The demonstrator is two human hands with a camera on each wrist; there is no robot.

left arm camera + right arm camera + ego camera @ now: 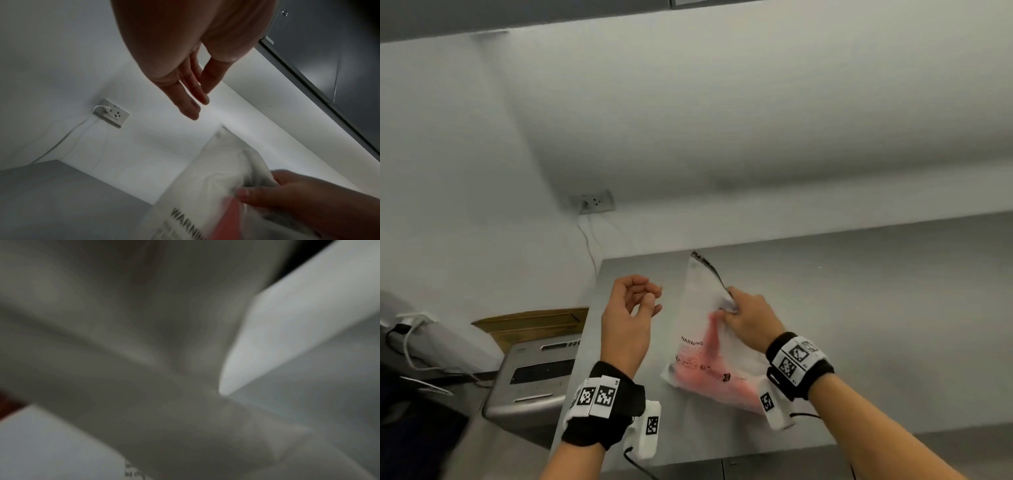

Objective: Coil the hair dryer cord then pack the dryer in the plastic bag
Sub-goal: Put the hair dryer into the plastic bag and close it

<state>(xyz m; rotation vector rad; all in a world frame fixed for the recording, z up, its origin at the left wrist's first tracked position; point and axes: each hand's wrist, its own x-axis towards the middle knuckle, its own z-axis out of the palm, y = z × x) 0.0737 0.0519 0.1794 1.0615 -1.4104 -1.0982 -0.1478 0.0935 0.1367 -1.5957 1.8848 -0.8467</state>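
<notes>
The packing looks all but done from where I stand. The pink hair dryer (717, 383) lies inside the frosted plastic bag (700, 329), low in the end nearest the person, and the bag rests on the grey worktop (876, 308) with its mouth pointing toward the wall. The right hand (751, 322) pinches a bunch of the plastic partway up, gathering the loose upper part. The left hand (628, 315) hovers just beside the bag, holding nothing, fingers relaxed and loosely spread (the left wrist view shows them nearly straight). I cannot make out the cord through the film, so whether it sits coiled is a guess. What remains, I judge, is closing up: the free hand needs to take the open edge so the mouth can be folded or sealed.
</notes>
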